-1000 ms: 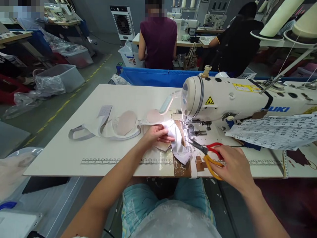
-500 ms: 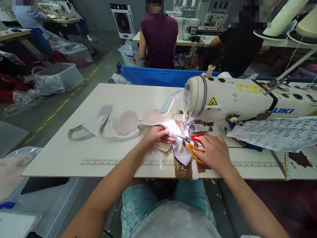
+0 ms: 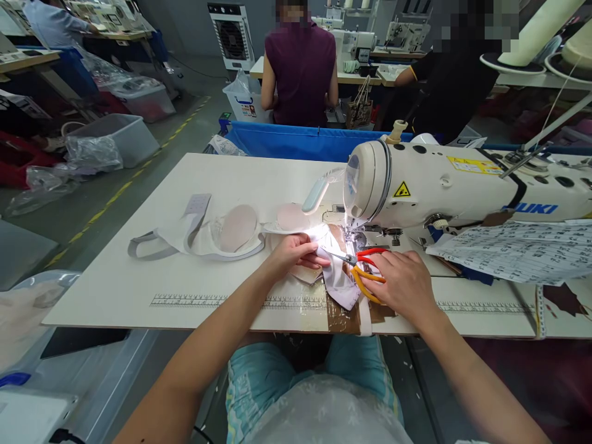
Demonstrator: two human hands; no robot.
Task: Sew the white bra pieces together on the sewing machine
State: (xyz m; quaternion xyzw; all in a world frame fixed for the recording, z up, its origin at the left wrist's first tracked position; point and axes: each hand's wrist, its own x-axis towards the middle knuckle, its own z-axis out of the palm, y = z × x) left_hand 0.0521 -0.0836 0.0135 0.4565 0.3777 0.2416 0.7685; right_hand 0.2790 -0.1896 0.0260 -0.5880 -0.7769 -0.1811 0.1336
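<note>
A pale bra (image 3: 238, 229) with pinkish cups stretches across the white table, its grey-lilac strap end lying to the left. My left hand (image 3: 303, 253) pinches the fabric of its right part beside the sewing machine's needle area. In my right hand (image 3: 402, 280) is a pair of scissors (image 3: 365, 271) with red and orange handles, fingers around the loops. The blades point left, and their tips meet the fabric close to my left fingertips. Whether the blades are parted is too small to tell. A loose band end of the bra hangs toward me under the scissors.
The white sewing machine (image 3: 416, 179) stands right of the bra, its lamp lit. Printed sheets (image 3: 513, 246) lie below its arm. A ruler strip (image 3: 194, 300) runs along the table's front. Behind are a blue cloth bin (image 3: 296, 140) and two seated people; plastic boxes (image 3: 124, 139) stand left on the floor.
The view has shifted very slightly. Both hands, the scissors and the bra keep nearly the same place and grip.
</note>
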